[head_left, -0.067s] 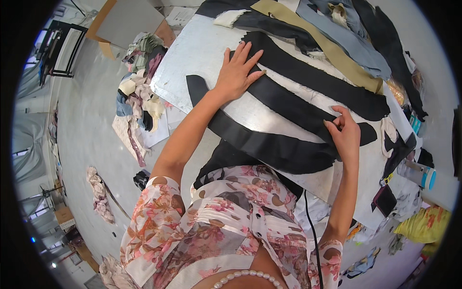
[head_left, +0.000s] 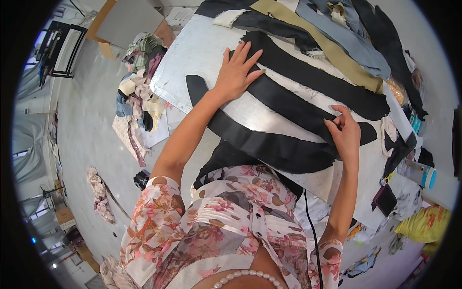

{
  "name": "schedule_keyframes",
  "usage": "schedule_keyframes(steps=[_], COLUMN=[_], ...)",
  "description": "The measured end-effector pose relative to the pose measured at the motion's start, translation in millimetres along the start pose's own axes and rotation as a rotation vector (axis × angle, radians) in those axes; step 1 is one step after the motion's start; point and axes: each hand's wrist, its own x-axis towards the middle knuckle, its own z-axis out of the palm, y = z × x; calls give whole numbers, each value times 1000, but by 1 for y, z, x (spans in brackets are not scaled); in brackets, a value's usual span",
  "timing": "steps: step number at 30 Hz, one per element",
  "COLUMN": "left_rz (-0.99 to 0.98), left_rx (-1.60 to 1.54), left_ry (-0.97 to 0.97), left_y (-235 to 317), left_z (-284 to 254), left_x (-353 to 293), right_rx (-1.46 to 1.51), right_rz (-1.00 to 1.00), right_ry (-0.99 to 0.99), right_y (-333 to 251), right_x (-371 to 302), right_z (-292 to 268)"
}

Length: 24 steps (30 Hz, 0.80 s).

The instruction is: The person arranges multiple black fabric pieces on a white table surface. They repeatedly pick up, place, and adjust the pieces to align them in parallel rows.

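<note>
Several long black fabric strips lie across a pale tabletop in front of me. My left hand rests flat with fingers spread on the far left end of the middle black fabric strip, its fingertips reaching the neighbouring black strip beyond. Toward the right end of the middle strip, my right hand is bent over the cloth, thumb and fingers drawn together on it. A curved black strip lies nearer my body, passing below my left wrist.
Olive, grey-blue and black cloth pieces lie at the table's far side. A dark phone and a blue-lidded container are at the right. Fabric scraps heap on the left. A black cable hangs beside me.
</note>
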Motion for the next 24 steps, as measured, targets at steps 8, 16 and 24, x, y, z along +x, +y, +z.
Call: schedule_keyframes(steps=[8,16,24], left_rz=[-10,154,581], left_rx=[-90,-95,-150], left_ry=[8,30,-157], left_y=[-4,64,133], left_z=[0,-14,27], left_x=[0,6,13], right_rx=[-62,-167,67], right_rz=[11,-25,34], right_ry=[62,104,-63], right_y=[7,8,16], right_x=[1,1,-4], right_z=[10,17,-10])
